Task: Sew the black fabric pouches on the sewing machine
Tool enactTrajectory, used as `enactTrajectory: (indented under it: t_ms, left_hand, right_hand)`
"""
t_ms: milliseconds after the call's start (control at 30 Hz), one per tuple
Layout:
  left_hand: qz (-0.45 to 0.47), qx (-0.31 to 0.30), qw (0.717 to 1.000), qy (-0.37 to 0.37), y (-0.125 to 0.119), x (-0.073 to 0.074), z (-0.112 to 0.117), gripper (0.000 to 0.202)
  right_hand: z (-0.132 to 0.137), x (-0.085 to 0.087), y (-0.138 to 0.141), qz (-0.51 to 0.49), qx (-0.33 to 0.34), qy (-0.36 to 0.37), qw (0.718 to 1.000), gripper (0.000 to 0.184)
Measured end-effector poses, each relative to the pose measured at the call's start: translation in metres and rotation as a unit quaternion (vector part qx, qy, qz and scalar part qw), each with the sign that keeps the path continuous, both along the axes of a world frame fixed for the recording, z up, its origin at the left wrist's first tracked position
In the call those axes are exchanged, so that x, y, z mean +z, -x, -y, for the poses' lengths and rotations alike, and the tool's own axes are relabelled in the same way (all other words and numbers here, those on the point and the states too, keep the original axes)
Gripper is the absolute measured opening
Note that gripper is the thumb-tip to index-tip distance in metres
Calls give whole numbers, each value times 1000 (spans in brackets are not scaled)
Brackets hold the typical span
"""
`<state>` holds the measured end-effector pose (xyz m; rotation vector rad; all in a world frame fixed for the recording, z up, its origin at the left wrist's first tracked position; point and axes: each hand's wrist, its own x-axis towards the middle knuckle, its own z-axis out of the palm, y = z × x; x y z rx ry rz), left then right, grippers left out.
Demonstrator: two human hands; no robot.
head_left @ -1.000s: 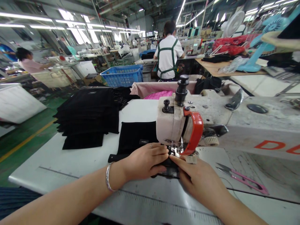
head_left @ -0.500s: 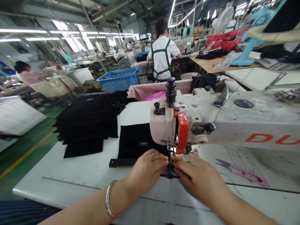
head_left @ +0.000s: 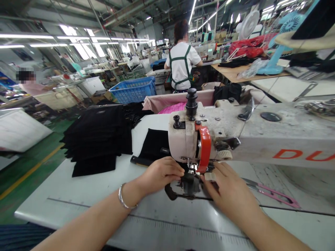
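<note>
A black fabric panel (head_left: 153,143) with a small label lies under the head of a white sewing machine (head_left: 217,122), slanting away to the left. My left hand (head_left: 163,174), fingers together, grips its folded near edge just left of the presser foot. Right of the needle, my right hand (head_left: 229,184) rests with fingers stretched forward and thumb apart; one finger has a pale wrap. The cloth close to the needle is partly covered by the machine head and my fingers.
A stack of black fabric panels (head_left: 96,136) sits on the table's left. Pink-handled thread snips (head_left: 278,195) lie right of my right hand. Beyond the table are a pink cloth-lined bin (head_left: 151,101), a blue basket (head_left: 134,89) and a person in white (head_left: 180,64).
The black panel has turned and shifted away and rightward under the machine head. My hands have moved farther apart, and the right fingers now reach forward beside the needle.
</note>
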<state>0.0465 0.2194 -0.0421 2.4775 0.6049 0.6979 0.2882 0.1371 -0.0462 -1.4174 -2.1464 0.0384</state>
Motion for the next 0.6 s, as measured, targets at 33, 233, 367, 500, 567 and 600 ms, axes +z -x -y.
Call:
enactTrajectory:
  t_ms: [33,233,367,500,567,600]
  left_hand:
    - [-2,-7,1000,8,2,1,-5,11]
    - [-13,22,1000,14,-6,5,4,9]
    - [-12,88,996,-10,-19,1,29,12]
    - [-10,111,994,-22,-24,-1,37,11]
    - [-10,110,993,-28,-24,-1,35,10]
    - [-10,110,993,-31,-25,-1,33,10]
  right_hand:
    - [-2,-1,-2,19,-11,3,1000,11]
    - [-4,0,-3,51,1,4,999,22]
    - [3,-3,5,-14,93,-2,996,15]
    - [5,-8,8,-14,100,20,995,21]
    - [4,-9,8,-13,96,24,995,21]
    - [4,-9,7,-11,93,22,995,22]
